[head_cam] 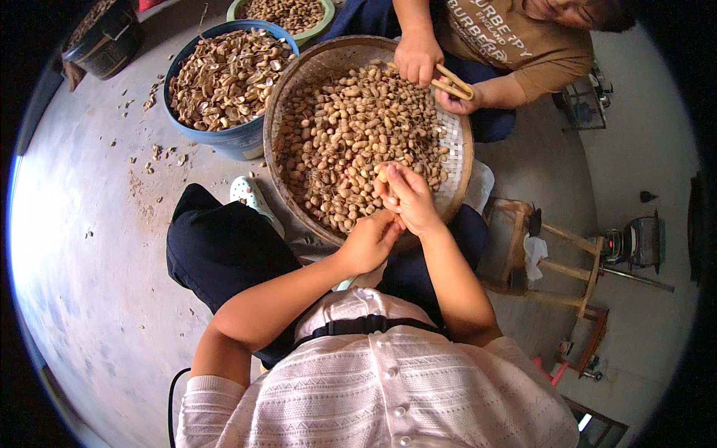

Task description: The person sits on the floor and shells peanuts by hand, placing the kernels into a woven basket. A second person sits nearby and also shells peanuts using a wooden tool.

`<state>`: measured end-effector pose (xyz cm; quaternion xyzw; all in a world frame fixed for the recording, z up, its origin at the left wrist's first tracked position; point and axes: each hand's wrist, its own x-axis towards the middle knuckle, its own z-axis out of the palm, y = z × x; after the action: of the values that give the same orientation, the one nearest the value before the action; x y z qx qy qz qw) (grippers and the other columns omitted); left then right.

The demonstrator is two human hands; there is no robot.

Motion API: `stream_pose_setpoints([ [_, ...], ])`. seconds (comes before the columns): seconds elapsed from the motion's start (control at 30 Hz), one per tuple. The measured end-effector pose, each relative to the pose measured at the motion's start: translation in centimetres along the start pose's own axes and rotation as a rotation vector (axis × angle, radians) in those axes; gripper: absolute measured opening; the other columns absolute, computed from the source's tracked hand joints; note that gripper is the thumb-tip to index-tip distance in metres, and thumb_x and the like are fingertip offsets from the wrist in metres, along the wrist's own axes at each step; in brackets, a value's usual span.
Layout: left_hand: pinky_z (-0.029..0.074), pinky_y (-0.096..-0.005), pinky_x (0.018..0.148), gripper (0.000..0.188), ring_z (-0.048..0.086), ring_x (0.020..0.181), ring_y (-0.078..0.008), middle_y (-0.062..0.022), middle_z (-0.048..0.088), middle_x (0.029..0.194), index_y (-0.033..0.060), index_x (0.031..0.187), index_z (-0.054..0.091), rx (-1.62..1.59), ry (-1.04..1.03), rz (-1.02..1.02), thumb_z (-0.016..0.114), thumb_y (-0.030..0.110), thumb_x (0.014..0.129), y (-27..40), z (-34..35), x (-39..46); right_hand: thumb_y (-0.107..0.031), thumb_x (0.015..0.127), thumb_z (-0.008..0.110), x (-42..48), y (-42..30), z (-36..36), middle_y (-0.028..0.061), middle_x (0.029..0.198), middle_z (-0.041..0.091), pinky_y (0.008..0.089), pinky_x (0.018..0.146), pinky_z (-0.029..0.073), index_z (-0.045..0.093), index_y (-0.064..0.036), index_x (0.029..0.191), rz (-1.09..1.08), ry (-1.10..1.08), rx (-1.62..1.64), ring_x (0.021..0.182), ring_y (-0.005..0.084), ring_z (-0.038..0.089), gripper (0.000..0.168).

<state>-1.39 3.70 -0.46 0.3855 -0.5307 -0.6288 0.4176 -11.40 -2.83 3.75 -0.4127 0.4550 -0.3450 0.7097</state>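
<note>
A round woven basket (pixel 456 193) full of unshelled peanuts (pixel 358 129) sits before my knees. Over its near edge, my right hand (pixel 413 197) pinches a pale peanut (pixel 383 175) between thumb and forefinger. My left hand (pixel 369 239) is just below, its fingertips drawn together against the lower fingers of the right hand. Whether anything lies between those left fingertips is hidden. Across the basket, another person's hands (pixel 419 60) hold wooden tongs (pixel 455 85) at the far right rim.
A blue bucket (pixel 215 140) heaped with peanut shells (pixel 232 78) stands left of the basket. Behind it is a green basin (pixel 330 12) of peanuts. A dark bucket (pixel 106 47) is at the far left. Shell bits litter the floor. A wooden chair (pixel 566 260) lies right.
</note>
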Motion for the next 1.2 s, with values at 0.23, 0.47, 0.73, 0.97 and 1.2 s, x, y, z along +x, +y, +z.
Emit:
stream_pose_setpoints([
  [0.23, 0.044, -0.0315, 0.076, 0.037, 0.054, 0.087, -0.0216, -0.0106, 0.052, 0.096, 0.0032, 0.111, 0.037, -0.422, 0.038, 0.106, 0.052, 0.004, 0.078, 0.4, 0.4, -0.4, -0.022, 0.088, 0.046, -3.2, -1.7, 0.3, 0.0001, 0.073, 0.046, 0.0133, 0.044, 0.028, 0.051, 0.001, 0.101, -0.024, -0.007, 0.021, 0.053, 0.0021, 0.035, 0.027],
  [0.47, 0.042, -0.0259, 0.077, 0.028, 0.052, 0.082, -0.0129, -0.0087, 0.056, 0.094, 0.0009, 0.101, 0.046, -0.581, 0.005, 0.101, 0.054, 0.02, 0.083, 1.0, -0.8, 0.5, -0.019, 0.085, 0.051, -5.5, 4.1, 3.0, -0.0047, 0.067, 0.049, 0.0136, 0.038, 0.028, 0.056, -0.006, 0.089, -0.007, 0.301, 0.177, 0.047, 0.0005, 0.039, 0.014],
  [0.73, 0.041, -0.0208, 0.06, 0.025, 0.05, 0.066, -0.0084, -0.004, 0.055, 0.075, -0.0031, 0.078, 0.056, -0.46, 0.157, -0.019, 0.043, 0.017, 0.086, 1.5, -0.8, -0.3, -0.01, 0.082, 0.052, -5.6, 4.5, 3.4, 0.0026, 0.079, 0.057, 0.0177, 0.055, 0.041, 0.058, 0.0, 0.095, 0.055, 0.327, 0.178, 0.067, 0.0073, 0.053, 0.018],
  [0.97, 0.041, -0.0218, 0.059, 0.025, 0.051, 0.065, -0.0107, -0.0054, 0.056, 0.072, -0.0028, 0.079, 0.054, -0.447, 0.136, 0.08, 0.041, 0.016, 0.086, 1.4, -0.5, -0.2, -0.01, 0.082, 0.048, -5.9, 4.3, 4.1, 0.0053, 0.088, 0.057, 0.021, 0.067, 0.044, 0.058, 0.001, 0.096, -0.001, 0.34, 0.175, 0.078, 0.0106, 0.055, 0.02],
  [1.2, 0.046, -0.0239, 0.066, 0.024, 0.057, 0.076, -0.0152, -0.0156, 0.061, 0.089, -0.0036, 0.084, 0.05, -0.507, 0.068, 0.009, 0.037, 0.016, 0.088, 0.5, -0.5, -0.3, -0.013, 0.085, 0.048, -6.0, 5.0, 3.8, -0.002, 0.086, 0.059, 0.0138, 0.04, 0.027, 0.062, -0.006, 0.093, -0.05, 0.312, 0.208, 0.059, 0.0, 0.046, 0.017],
])
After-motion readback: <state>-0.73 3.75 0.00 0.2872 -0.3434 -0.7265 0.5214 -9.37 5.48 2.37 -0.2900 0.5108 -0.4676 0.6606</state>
